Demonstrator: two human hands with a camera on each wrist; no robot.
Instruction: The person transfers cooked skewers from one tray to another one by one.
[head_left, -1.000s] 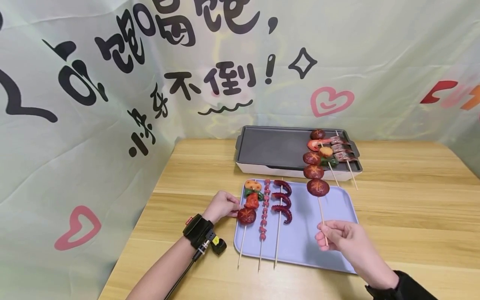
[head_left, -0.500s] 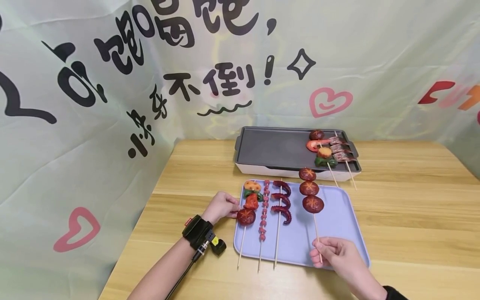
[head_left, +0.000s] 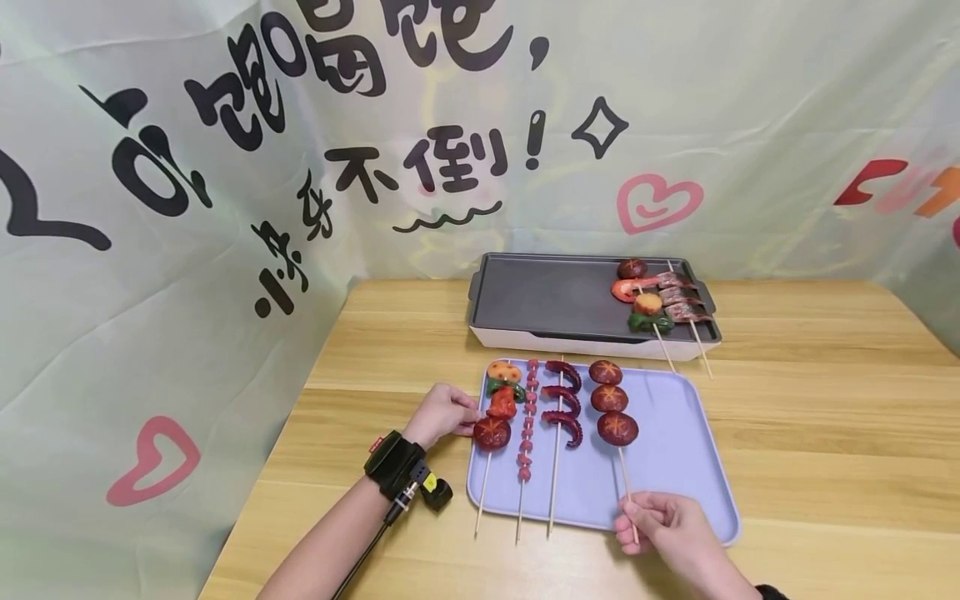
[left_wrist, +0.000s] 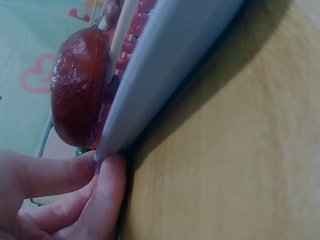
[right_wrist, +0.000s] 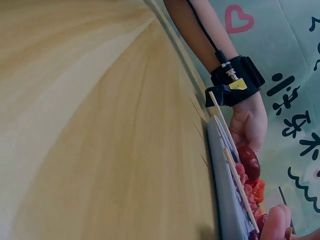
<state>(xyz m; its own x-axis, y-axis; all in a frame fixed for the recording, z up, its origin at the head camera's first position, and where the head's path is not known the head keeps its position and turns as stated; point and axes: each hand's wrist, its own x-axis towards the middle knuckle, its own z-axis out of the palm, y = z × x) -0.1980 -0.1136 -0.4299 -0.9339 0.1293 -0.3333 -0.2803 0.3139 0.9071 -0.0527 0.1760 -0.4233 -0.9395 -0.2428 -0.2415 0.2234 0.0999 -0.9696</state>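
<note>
My right hand pinches the lower stick of a mushroom skewer, three brown caps with star cuts, over the middle of the blue tray. Whether the caps touch the tray I cannot tell. At the tray's left edge my left hand grips the rim between thumb and fingers, as the left wrist view shows at the tray rim. Beside that hand lies a mixed skewer with a mushroom cap at its lower end. To its right are a skewer of small pink pieces and an octopus tentacle skewer.
Behind the tray stands a dark grill pan with a white base. On its right side lie a vegetable skewer and a meat skewer, sticks overhanging the front. A printed cloth hangs behind the wooden table.
My right hand has moved toward me and slightly left, lowering the mushroom skewer from in front of the grill pan to over the tray. The left hand stays at the tray's edge.
</note>
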